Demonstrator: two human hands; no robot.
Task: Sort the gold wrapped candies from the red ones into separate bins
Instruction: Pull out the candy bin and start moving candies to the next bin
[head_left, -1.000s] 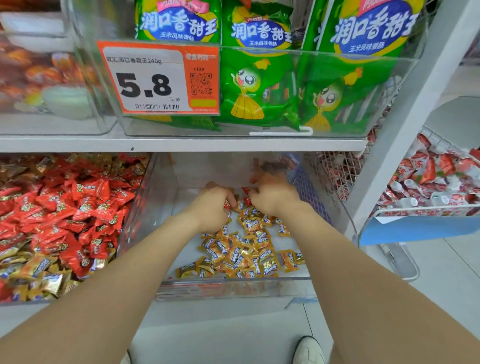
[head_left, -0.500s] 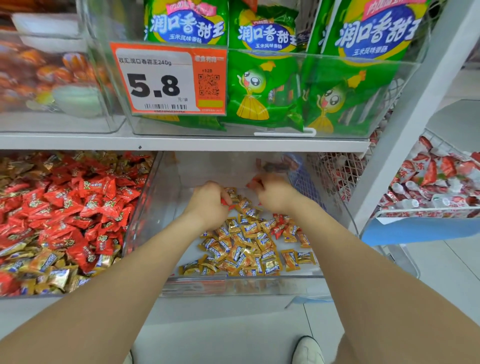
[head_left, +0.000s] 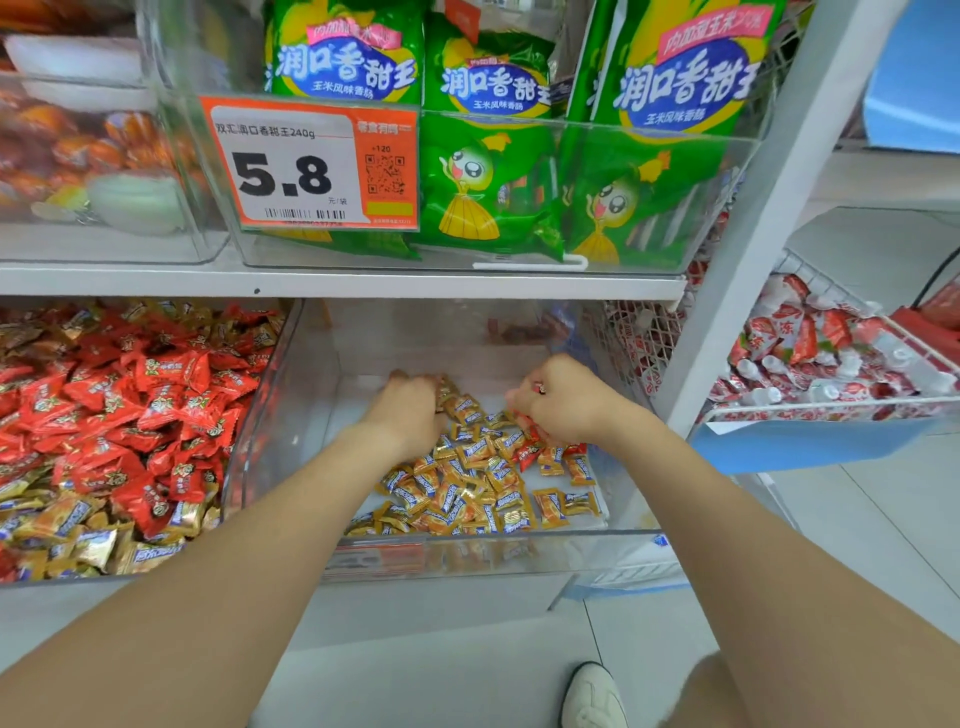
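- A clear plastic bin (head_left: 467, 558) sits on the lower level of a shop shelf. Two bare arms reach into it over its front wall.
- Gold candies (head_left: 467, 488) lie in a loose, shallow heap across the middle and front of the bin floor. A few red candies (head_left: 527, 451) are mixed in at the heap's right rear edge.
- The left hand (head_left: 410, 410) is at the back of the heap, knuckles up, fingers curled down onto gold wrappers. Whether it grips one cannot be told.
- The right hand (head_left: 566, 400) is at the bin's right rear, fingers curled tight and pinching what looks like a red candy (head_left: 539, 387) at the fingertips.
- Just left of the bin, behind its side wall, lies a mixed pile (head_left: 130, 415), mostly red with gold pieces along its front.
- The candies are probably light and firm, with slick, crinkly wrappers. The flat sealed ends look like the surest place to pinch, and a full handful may spill.
- The shelf board (head_left: 337, 283) hangs close above the bin, so lifting room is slim. The side wall is tall, so the easier way out is likely over the low front wall.
- Bare floor shows at the bin's back and left, giving room to spread the pieces.
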